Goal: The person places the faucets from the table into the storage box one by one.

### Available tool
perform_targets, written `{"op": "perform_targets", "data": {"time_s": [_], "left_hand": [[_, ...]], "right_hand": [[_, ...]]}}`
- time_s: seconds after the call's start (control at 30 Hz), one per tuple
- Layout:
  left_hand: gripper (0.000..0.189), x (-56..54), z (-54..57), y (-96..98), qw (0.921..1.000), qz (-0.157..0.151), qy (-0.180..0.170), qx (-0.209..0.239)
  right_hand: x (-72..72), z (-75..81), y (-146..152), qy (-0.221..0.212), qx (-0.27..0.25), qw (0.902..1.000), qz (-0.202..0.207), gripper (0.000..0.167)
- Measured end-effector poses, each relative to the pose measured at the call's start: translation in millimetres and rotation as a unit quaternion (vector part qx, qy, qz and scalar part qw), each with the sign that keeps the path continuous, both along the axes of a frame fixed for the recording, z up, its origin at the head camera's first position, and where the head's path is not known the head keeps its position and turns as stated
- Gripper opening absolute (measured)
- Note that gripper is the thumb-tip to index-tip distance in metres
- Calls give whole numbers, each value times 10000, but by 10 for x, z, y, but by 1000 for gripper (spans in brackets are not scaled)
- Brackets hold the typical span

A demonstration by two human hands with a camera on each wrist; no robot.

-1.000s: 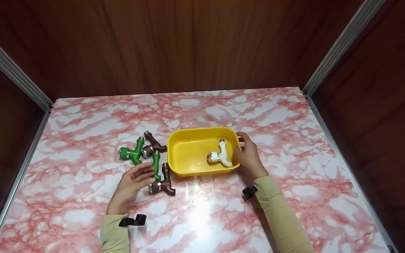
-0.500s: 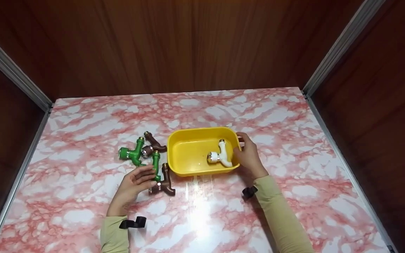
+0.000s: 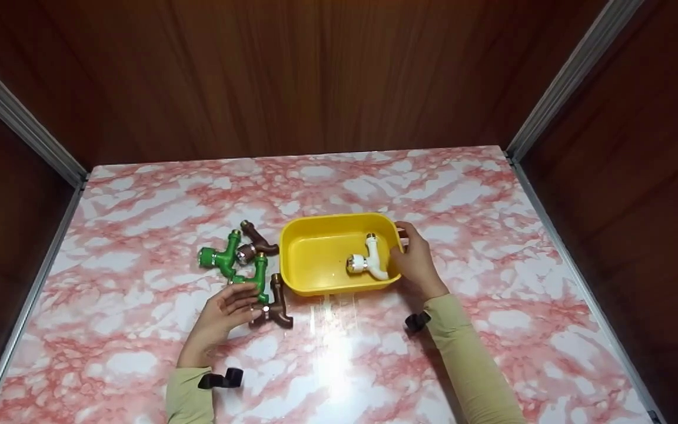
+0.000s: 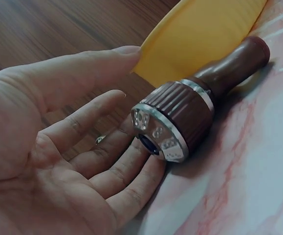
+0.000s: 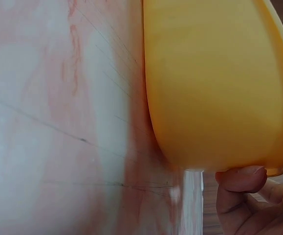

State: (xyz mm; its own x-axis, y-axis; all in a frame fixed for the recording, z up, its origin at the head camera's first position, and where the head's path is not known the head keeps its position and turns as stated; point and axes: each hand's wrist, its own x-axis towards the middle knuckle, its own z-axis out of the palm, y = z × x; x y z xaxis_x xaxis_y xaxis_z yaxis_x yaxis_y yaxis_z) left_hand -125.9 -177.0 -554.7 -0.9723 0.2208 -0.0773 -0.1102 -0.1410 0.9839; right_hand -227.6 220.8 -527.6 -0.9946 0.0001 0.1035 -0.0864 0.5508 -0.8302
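Note:
My left hand hovers with loosely spread fingers beside a brown tap and a green tap. In the left wrist view the palm is turned up, and the fingertips lie close to the brown tap's ribbed knob; whether they touch it I cannot tell. My right hand grips the right end of a yellow tub, thumb at the rim and fingers outside. Inside the tub, toward that end, lies a white tap. The right wrist view shows the tub's wall and the gripping fingers.
Left of the tub lie another green tap and another brown tap, close together. The marbled pink table is bounded by a wood-grain panel at the back and more panels at both sides.
My left hand has drawn back slightly toward me, uncovering more of the nearer green tap, including its handle side. The right hand, tub and white tap look unmoved.

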Motion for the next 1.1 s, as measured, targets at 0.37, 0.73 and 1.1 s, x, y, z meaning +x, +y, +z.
{"op": "perform_targets", "data": {"time_s": [0.37,0.73,1.1], "left_hand": [[59,39,-24,-7,9996,-32,1,-276],[58,35,-42,-5,9987,-75,183,-462],[61,54,-40,-2,9993,-144,100,-345]], "right_hand": [[2,1,4,-119,55,9999,16,50],[5,10,6,-102,13,9999,64,50],[0,-2,19,-8,13,10000,77,49]]}}
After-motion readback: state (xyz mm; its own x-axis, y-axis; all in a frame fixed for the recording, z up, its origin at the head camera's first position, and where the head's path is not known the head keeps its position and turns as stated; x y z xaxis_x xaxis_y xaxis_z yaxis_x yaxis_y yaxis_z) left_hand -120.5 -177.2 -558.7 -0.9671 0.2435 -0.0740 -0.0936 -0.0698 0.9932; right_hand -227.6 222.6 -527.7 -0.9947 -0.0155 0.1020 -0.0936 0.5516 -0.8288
